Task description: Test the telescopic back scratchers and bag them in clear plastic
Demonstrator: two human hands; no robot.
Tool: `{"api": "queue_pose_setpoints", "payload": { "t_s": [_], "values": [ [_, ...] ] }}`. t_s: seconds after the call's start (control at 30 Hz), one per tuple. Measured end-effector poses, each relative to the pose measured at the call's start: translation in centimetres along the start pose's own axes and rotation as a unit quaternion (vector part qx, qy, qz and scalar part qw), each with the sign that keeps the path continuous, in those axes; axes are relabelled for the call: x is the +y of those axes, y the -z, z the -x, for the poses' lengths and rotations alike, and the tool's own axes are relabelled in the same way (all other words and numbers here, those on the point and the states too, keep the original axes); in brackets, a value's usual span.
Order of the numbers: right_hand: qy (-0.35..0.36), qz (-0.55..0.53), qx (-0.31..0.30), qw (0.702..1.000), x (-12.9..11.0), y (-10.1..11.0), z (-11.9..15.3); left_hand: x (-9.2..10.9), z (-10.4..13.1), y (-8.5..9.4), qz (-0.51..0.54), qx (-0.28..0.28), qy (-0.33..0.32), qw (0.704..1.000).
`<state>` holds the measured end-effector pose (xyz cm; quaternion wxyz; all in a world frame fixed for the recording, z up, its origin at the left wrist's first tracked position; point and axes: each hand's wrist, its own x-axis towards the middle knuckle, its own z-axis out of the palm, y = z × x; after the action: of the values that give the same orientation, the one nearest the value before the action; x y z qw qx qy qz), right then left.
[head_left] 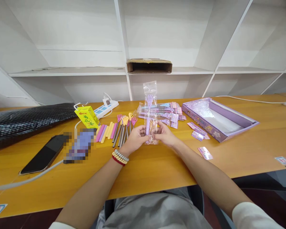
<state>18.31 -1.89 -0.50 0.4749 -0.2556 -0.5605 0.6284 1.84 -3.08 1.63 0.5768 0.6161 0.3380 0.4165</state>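
Note:
Both hands hold up a clear plastic bag (153,87) with a purple back scratcher (148,117) inside, its small hand-shaped head at the top. My left hand (137,138) pinches the bag's lower left side, and my right hand (165,133) grips its lower right edge. Behind it lie several bagged back scratchers (166,116) with printed cards. Left of my left hand are loose metal rods with yellow and pink claw heads (125,120), beside a row of pink, purple and yellow handles (106,132). Loose printed cards (205,152) lie to the right.
An open purple display box (238,119) stands at the right. On the left are a yellow drink carton (87,117), a power strip (105,109), a black phone (45,154), a white cable and a black wrapped bundle (30,122). A cardboard box (149,66) sits on the shelf behind.

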Motion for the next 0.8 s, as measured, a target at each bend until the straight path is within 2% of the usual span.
{"api": "queue_pose_setpoints", "payload": {
  "t_s": [0.8],
  "values": [
    [0.019,-0.004,-0.011,1.0,-0.73,0.6,-0.02,0.13,-0.19,0.11,0.01,0.006,-0.012,1.0]
  ]
}}
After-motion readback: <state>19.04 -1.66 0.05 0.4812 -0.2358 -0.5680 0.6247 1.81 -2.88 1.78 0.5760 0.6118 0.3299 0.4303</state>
